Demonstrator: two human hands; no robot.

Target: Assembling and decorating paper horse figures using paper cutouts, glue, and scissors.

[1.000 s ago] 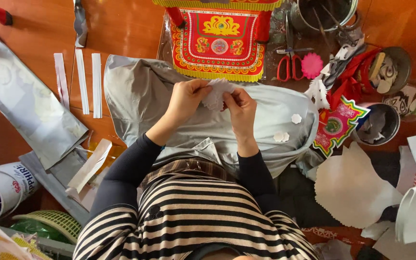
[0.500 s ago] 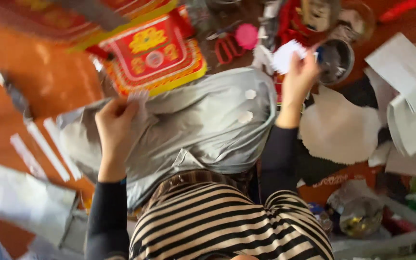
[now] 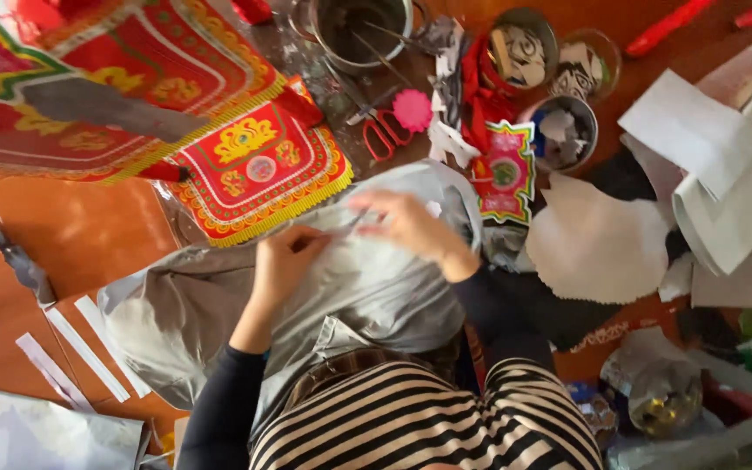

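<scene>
- Head view: left hand [image 3: 285,261] and right hand [image 3: 406,224] back together over the grey sheet [image 3: 219,305] on the lap, both pinched on a thin strip [image 3: 347,228] between them.
- Half a second ago right hand up by the tins, holding a white scrap; now returned, so likely fixing a piece onto the sheet.
- Beyond: scissors [image 3: 383,132], red panel [image 3: 258,170], tins [image 3: 563,130], white strips [image 3: 89,348] on the floor.

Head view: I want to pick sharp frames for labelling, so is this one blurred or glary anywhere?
Head view: right hand smeared by motion, left hand slightly soft; silver-grey sheet shows mild sheen, no blown-out glare; red scissors fairly crisp; light even, shadows soft; edges bend a little.
</scene>
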